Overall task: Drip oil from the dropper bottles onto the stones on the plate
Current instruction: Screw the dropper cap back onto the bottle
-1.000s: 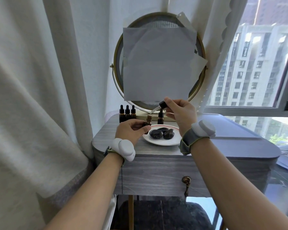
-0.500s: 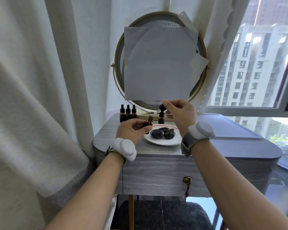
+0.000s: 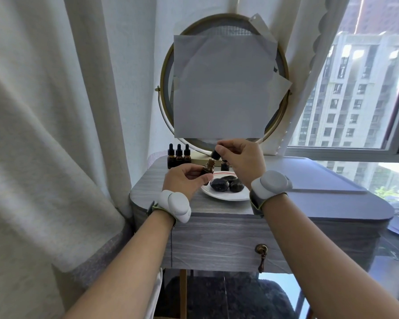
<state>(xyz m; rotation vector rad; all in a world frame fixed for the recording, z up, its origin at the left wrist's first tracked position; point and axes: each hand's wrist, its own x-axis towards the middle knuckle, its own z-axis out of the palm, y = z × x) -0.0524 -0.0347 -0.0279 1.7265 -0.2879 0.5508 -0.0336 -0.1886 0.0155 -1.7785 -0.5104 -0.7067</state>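
At the desk's (image 3: 286, 203) back left corner I see three capped dropper bottles (image 3: 179, 156) in a row. My left hand (image 3: 184, 179) is clamped around a small amber bottle (image 3: 208, 168), held above the desk just left of the white plate (image 3: 226, 195). My right hand (image 3: 242, 157) pinches the black dropper cap (image 3: 215, 154) directly over that bottle's open neck, touching or nearly so. Three dark stones (image 3: 227, 184) lie together on the plate, below and between my hands. Another bottle (image 3: 224, 165) stands behind the plate.
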